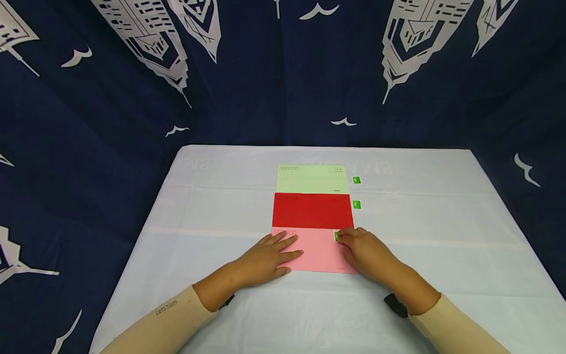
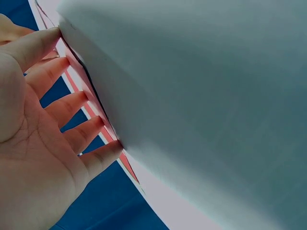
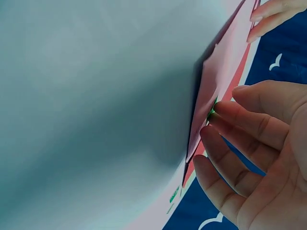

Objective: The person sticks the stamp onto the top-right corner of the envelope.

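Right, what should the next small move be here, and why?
The right hand should probably press the green stamp flat before lifting away: its fingers touch it near the pink envelope's upper right corner, and the left hand lies spread on that envelope's left side, seemingly steadying it.

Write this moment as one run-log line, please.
left hand: spread on pink envelope | right hand: touches stamp, envelope's upper right | two stamps: beside light-green envelope, red envelope
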Available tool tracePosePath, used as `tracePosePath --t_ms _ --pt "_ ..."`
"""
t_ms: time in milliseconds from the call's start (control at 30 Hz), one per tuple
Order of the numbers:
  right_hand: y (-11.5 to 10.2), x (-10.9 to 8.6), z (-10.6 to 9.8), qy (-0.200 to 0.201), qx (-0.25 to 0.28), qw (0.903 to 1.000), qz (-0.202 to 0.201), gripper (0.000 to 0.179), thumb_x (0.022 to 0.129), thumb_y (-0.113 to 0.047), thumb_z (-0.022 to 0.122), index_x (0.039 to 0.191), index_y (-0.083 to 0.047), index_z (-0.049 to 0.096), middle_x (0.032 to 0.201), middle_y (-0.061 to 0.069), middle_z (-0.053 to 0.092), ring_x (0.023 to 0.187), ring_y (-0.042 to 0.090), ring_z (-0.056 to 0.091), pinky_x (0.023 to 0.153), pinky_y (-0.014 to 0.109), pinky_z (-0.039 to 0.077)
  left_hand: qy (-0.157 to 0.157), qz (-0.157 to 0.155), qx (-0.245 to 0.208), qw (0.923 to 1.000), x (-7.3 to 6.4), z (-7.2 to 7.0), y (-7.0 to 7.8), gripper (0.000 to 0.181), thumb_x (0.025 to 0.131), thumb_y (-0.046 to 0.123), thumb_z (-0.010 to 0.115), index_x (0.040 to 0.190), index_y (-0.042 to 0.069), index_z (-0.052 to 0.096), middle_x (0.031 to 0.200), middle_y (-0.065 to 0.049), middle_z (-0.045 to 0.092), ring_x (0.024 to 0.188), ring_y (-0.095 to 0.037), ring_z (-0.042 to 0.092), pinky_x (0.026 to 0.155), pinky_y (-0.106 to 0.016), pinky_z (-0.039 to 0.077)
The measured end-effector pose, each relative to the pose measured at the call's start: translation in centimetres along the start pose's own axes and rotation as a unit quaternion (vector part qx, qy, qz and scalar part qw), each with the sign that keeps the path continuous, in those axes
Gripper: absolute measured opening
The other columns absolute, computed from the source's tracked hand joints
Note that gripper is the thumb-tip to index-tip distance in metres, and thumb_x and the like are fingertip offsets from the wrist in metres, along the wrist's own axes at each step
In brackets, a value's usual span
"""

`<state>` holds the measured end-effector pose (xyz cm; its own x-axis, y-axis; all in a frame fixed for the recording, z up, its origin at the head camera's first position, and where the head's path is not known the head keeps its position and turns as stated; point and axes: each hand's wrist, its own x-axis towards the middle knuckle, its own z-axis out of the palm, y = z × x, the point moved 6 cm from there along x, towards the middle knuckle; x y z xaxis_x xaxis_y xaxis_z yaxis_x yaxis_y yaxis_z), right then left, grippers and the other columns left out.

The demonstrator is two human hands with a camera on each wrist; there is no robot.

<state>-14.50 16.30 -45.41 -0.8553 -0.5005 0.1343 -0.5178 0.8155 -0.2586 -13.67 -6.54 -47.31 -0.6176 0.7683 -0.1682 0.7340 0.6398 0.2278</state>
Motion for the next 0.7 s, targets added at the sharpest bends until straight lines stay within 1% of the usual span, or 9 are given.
tracePosePath --t_ms 200,333,567,700 --pt "0.3 0.9 -0.2 0.008 0.018 0.9998 0.008 0.018 0.083 0.002 0.074 0.101 -0.001 0.075 0.103 0.008 0.073 0.089 0.025 0.066 0.083 0.040 0.060 0.002 0.001 -0.001 1.0000 0.0 0.0 0.0 0.052 0.104 0.037 0.056 0.154 0.028 0.046 0.167 -0.008 0.031 0.155 -0.036 0.027 0.124 -0.054 0.028" --pt "0.5 1.5 -0.1 0.005 0.029 0.9995 0.008 0.015 0.083 0.006 0.072 0.095 -0.004 0.073 0.096 0.006 0.071 0.086 0.024 0.066 0.081 0.039 0.060 0.001 0.001 0.004 1.0000 0.0 0.0 0.0 0.052 0.104 0.037 0.055 0.154 0.029 0.045 0.167 -0.007 0.031 0.155 -0.036 0.027 0.124 -0.054 0.028" --pt "0.7 2.3 0.0 -0.006 0.035 0.9994 0.004 0.013 0.083 0.007 0.072 0.091 -0.003 0.072 0.093 0.006 0.067 0.087 0.022 0.069 0.079 0.037 0.061 -0.004 -0.003 0.011 0.9999 0.0 0.1 -0.1 0.052 0.104 0.039 0.054 0.154 0.031 0.044 0.167 -0.005 0.030 0.156 -0.034 0.026 0.125 -0.052 0.027" --pt "1.0 2.6 0.3 -0.018 0.033 0.9992 0.011 0.012 0.084 0.006 0.073 0.091 -0.003 0.071 0.091 0.003 0.064 0.081 0.019 0.066 0.075 0.034 0.060 -0.006 -0.006 0.005 1.0000 0.0 0.1 0.0 0.052 0.104 0.039 0.054 0.154 0.031 0.043 0.168 -0.004 0.029 0.156 -0.033 0.025 0.125 -0.053 0.027"
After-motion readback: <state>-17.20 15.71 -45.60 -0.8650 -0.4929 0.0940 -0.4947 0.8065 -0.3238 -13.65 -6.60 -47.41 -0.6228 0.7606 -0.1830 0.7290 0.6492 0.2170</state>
